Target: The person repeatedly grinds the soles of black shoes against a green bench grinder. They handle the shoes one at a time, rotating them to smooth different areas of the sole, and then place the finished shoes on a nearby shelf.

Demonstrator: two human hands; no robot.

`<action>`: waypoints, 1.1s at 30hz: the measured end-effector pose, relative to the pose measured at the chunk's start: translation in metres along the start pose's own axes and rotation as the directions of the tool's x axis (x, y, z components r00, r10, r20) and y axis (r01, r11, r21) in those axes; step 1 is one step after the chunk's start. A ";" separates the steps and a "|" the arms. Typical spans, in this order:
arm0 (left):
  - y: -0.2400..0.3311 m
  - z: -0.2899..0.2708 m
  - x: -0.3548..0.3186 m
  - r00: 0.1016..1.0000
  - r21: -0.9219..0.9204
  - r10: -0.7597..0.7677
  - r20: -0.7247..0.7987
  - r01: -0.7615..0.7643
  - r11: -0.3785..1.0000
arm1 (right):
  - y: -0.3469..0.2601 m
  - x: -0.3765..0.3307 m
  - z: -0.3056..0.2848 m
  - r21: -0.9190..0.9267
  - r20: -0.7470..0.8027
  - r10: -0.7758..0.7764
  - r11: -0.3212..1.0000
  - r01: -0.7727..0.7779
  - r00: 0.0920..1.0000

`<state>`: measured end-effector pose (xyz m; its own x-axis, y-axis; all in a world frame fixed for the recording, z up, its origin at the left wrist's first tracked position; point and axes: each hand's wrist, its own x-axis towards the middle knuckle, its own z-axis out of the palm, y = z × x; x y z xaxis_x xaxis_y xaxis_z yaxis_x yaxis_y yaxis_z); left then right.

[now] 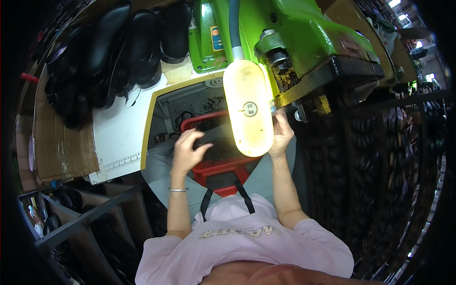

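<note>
At the green machine [318, 31], left hand [185, 149] curls empty, right hand [281, 142], grip can't be told, sits partly behind the lamp [249, 133], likely low for light.

Between the left fingers [190, 137] and the right fingers [283, 124], an elongated lamp [247, 133] glows nearly washed out, its glare yellowing the green machine [323, 38] beyond them. Racks [332, 156] right of the fingers sink into shadow; fisheye curvature bends the outer edges into blackness.

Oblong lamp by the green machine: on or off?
On: the oblong lamp glows bright yellow-white and throws yellow light onto the green machine.
</note>
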<state>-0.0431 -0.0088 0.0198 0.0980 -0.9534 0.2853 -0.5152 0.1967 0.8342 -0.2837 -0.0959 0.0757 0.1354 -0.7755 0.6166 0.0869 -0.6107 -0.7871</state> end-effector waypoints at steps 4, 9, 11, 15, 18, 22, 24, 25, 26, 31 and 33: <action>0.071 0.057 0.036 0.978 -0.135 0.096 -0.187 -0.122 0.983 | 0.004 -0.005 -0.008 0.002 -0.008 0.052 0.999 -0.052 0.999; 0.064 0.105 0.029 0.958 -0.677 -0.109 -0.266 -0.105 0.728 | 0.045 -0.026 -0.019 0.015 -0.116 0.276 0.961 -0.276 0.954; 0.067 0.116 0.022 0.944 -0.724 -0.225 -0.243 -0.023 0.689 | 0.087 -0.046 -0.032 0.034 -0.057 0.338 0.941 -0.336 0.940; 0.071 0.133 0.019 0.921 -0.695 -0.256 -0.293 -0.021 0.719 | 0.108 -0.081 -0.049 0.675 -0.118 0.691 0.583 -0.453 0.713; 0.076 0.128 0.019 0.915 -0.716 -0.272 -0.299 -0.028 0.697 | 0.096 -0.074 -0.065 0.629 -0.315 0.624 0.702 -0.335 0.716; 0.077 0.104 0.022 0.951 -0.670 -0.188 -0.247 -0.027 0.742 | 0.047 -0.034 -0.119 0.057 -0.564 0.278 0.953 -0.299 0.778; 0.085 0.088 0.028 0.973 -0.762 -0.154 -0.173 -0.033 0.646 | 0.008 -0.010 -0.129 -0.083 -0.551 0.191 0.956 -0.281 0.812; 0.076 0.086 0.025 0.973 -0.776 -0.134 -0.186 -0.062 0.628 | -0.005 -0.001 -0.130 -0.152 -0.519 0.151 0.952 -0.264 0.842; 0.067 0.081 0.022 0.977 -0.766 -0.127 -0.169 -0.049 0.641 | -0.013 0.006 -0.130 -0.222 -0.481 0.103 0.947 -0.234 0.871; 0.074 0.042 0.011 0.952 -0.813 -0.234 -0.196 -0.024 0.582 | -0.036 0.026 -0.098 -0.322 -0.344 0.055 0.931 -0.172 0.937; 0.057 0.029 0.001 0.924 -0.821 -0.277 -0.264 -0.064 0.567 | -0.038 0.028 -0.071 -0.180 -0.308 0.156 0.959 -0.219 0.939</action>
<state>-0.0969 -0.0048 0.0538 0.4579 -0.8751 0.1569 0.4010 0.3607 0.8421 -0.3527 -0.1060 0.1237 -0.1628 -0.8726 0.4604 -0.1234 -0.4450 -0.8870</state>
